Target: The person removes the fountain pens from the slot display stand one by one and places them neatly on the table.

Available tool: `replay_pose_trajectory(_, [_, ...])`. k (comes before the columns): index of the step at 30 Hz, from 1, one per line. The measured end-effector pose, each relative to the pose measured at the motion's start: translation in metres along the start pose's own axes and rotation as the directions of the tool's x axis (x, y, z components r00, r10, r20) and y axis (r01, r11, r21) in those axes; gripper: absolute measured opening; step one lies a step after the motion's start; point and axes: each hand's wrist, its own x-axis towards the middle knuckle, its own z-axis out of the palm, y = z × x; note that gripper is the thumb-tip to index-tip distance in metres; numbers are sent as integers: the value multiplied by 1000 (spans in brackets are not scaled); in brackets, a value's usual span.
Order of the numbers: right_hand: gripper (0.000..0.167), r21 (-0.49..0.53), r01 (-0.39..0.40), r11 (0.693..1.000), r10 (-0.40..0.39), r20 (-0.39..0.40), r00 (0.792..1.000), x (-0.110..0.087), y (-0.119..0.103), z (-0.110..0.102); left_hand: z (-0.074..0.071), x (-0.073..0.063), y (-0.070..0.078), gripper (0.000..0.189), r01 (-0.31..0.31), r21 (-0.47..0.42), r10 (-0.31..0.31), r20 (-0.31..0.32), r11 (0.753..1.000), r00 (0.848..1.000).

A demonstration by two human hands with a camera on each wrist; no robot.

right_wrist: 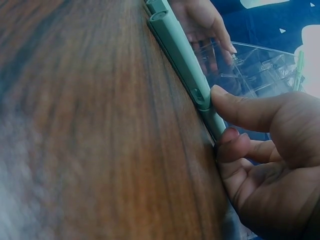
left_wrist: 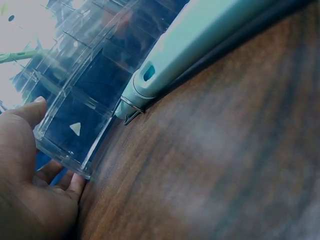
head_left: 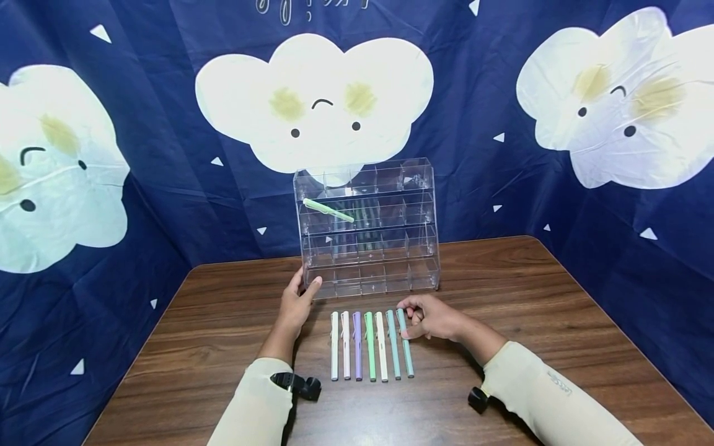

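Observation:
A clear acrylic display rack (head_left: 370,235) stands upright with stepped rows of compartments. My left hand (head_left: 297,303) grips its lower left corner, thumb in front and the other fingers around the side. One light green pen (head_left: 329,210) lies slanted across the rack's upper left. In front of it is a row of capped pens: white (head_left: 334,347), pale pink (head_left: 346,347), purple (head_left: 357,347), green (head_left: 370,347), cream (head_left: 382,347) and two teal ones. My right hand (head_left: 435,319) holds the rightmost teal pen (head_left: 408,353) near its cap, thumb and curled fingers against it. The other teal pen (head_left: 394,353) lies beside it.
The wooden table (head_left: 223,371) reaches back to a dark blue cloth (head_left: 474,204) with white cloud faces, hanging close behind the rack. Black wrist cameras are strapped at the left sleeve (head_left: 256,396) and the right sleeve (head_left: 546,390).

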Motion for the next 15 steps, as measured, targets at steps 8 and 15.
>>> replay_pose_trajectory(8, [76,16,-10,1000,10,-17,1000,1,3,-2,-1,0,1,73,-3,5,3,0,1000,1000])
replay_pose_trajectory(15, [72,25,9,1000,-8,-29,1000,1,3,-5,-1,-1,2,74,7,9,-7,8,1000,1000])
